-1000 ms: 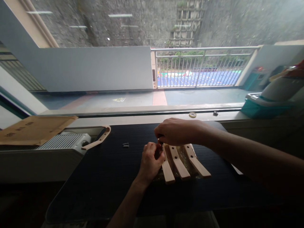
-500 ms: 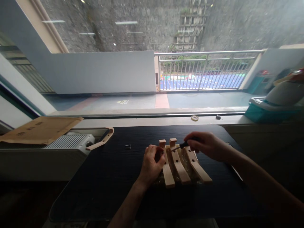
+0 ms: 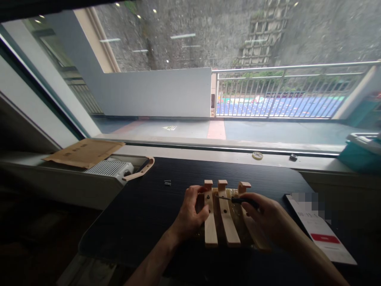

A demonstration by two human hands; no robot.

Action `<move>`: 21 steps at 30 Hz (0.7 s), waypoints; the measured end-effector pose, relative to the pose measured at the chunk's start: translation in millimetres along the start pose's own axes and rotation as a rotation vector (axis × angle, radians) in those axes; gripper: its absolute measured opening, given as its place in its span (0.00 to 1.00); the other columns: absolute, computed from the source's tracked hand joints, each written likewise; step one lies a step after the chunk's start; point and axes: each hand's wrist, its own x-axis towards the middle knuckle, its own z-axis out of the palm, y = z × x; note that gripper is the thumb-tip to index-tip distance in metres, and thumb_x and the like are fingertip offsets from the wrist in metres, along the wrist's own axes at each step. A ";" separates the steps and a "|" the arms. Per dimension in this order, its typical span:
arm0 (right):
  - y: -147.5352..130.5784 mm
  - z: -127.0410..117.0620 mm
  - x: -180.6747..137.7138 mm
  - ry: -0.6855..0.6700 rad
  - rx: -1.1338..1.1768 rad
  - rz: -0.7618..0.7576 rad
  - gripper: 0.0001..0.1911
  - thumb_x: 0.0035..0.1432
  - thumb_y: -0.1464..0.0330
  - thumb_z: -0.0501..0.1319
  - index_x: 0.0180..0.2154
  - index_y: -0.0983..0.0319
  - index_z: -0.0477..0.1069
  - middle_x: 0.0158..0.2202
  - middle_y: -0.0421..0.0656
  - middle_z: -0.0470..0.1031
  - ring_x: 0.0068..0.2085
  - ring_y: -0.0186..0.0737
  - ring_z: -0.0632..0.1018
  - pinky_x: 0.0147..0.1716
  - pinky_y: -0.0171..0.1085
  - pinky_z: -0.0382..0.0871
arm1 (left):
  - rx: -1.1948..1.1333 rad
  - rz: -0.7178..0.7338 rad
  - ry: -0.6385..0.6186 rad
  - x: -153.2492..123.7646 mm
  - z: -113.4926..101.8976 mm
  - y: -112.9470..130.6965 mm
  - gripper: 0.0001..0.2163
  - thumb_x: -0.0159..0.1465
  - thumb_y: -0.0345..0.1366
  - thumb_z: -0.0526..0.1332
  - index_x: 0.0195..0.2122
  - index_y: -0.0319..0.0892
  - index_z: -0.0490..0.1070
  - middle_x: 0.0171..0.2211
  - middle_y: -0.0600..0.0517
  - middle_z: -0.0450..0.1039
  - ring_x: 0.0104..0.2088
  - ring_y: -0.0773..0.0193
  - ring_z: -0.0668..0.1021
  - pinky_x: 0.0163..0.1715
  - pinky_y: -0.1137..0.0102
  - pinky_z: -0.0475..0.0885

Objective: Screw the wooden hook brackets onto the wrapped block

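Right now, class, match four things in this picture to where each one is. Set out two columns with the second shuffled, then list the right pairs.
Things:
1 screwdriver
2 leftmost wooden slat
3 tape roll
4 loose screws

Places:
A on the window sill
B in the right hand
C held by the left hand
D on the table, left of both hands

Pairs: 1-B, 2-C, 3-A, 4-D

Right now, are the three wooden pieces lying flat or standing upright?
Lying flat: the three wooden pieces rest lengthwise side by side on the black table.
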 end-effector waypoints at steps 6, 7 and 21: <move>-14.6 1.2 20.8 -0.096 -0.095 -0.122 0.16 0.58 0.64 0.52 0.46 0.58 0.70 0.40 0.45 0.76 0.39 0.43 0.76 0.36 0.39 0.66 | -0.038 -0.014 -0.006 0.4 -0.4 -3.3 0.24 0.54 0.27 0.57 0.53 0.46 0.59 0.51 0.47 0.62 0.53 0.57 0.67 0.54 0.61 0.64; -17.2 0.1 22.8 -0.137 -0.130 -0.156 0.17 0.59 0.64 0.51 0.47 0.57 0.70 0.40 0.45 0.76 0.39 0.44 0.76 0.36 0.39 0.66 | -0.010 0.000 -0.020 1.0 -1.1 -2.8 0.23 0.54 0.27 0.57 0.53 0.46 0.61 0.51 0.47 0.62 0.54 0.57 0.67 0.54 0.61 0.64; -26.5 -18.5 39.3 -0.426 -0.237 -0.292 0.18 0.61 0.67 0.50 0.50 0.55 0.70 0.37 0.43 0.75 0.36 0.38 0.73 0.35 0.35 0.63 | 0.098 0.034 -0.029 5.2 -0.1 -3.4 0.22 0.52 0.26 0.56 0.49 0.43 0.65 0.51 0.47 0.62 0.54 0.58 0.65 0.55 0.62 0.62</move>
